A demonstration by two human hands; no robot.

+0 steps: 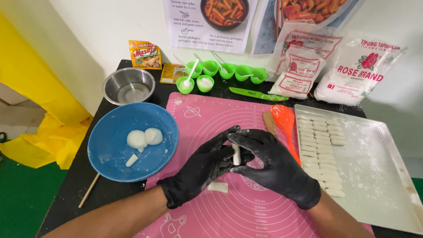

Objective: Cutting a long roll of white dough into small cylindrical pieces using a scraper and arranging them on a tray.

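we judge the shaping well along: the metal tray (379, 176) holds rows of finished dough sticks (319, 145), while the blue plate (110, 150) keeps two dough balls (144, 138). our left hand (207, 169) and right hand (275, 165) pinch one dough stick (236, 154) over the pink mat (207, 119), on a black table (70, 185) by a white wall.

Steel bowl (128, 85), green cups (227, 70), flour bags (326, 66), orange spatula (285, 121), green knife (257, 94)
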